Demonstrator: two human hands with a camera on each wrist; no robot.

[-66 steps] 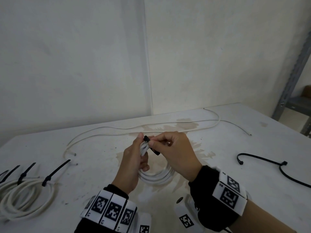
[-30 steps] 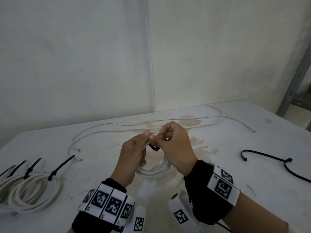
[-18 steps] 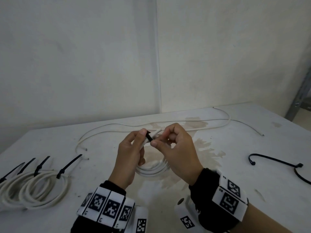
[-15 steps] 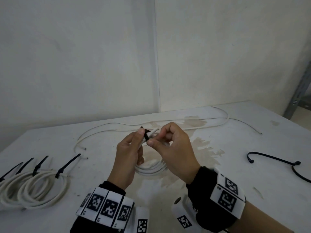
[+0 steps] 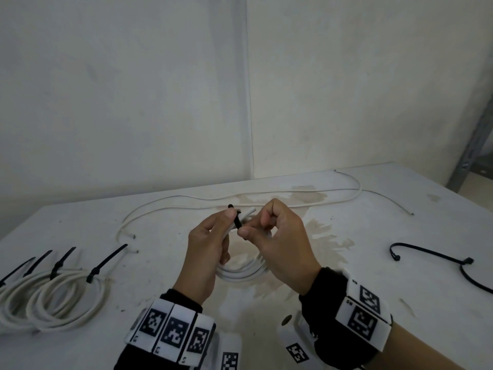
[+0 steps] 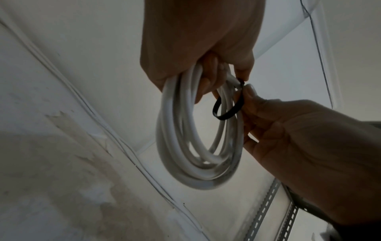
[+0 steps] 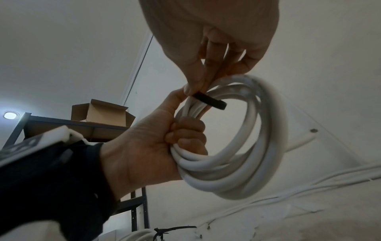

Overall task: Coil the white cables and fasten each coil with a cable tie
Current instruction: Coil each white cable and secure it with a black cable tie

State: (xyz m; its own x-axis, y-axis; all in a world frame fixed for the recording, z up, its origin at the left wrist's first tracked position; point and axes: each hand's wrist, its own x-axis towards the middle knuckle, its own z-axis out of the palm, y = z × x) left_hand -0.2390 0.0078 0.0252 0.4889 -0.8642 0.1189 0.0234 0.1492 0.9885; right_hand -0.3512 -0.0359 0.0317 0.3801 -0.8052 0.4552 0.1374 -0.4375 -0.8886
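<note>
My left hand [image 5: 225,222] grips a coil of white cable [image 5: 240,273] above the table, fingers curled through it, thumb on top. A black cable tie [image 5: 237,220] loops loosely around the coil's strands by that thumb. My right hand [image 5: 253,225] pinches the tie between thumb and forefinger. In the left wrist view the tie [image 6: 226,112] hangs as a slack loop round part of the coil [image 6: 185,146]. The right wrist view shows the tie [image 7: 210,101] crossing the coil [image 7: 247,163] just above my left fist [image 7: 154,146].
Two long loose white cables [image 5: 186,201] run across the back of the white table [image 5: 400,303]. Tied white coils [image 5: 53,295] with black tie tails lie at the left. Two loose black cable ties [image 5: 432,257] lie at the right. A metal shelf [image 5: 474,145] stands far right.
Both hands have lifted the coil a little and turned it. The tie, earlier held flat over the strands, now loops round them with its end sticking up past my left thumb.
</note>
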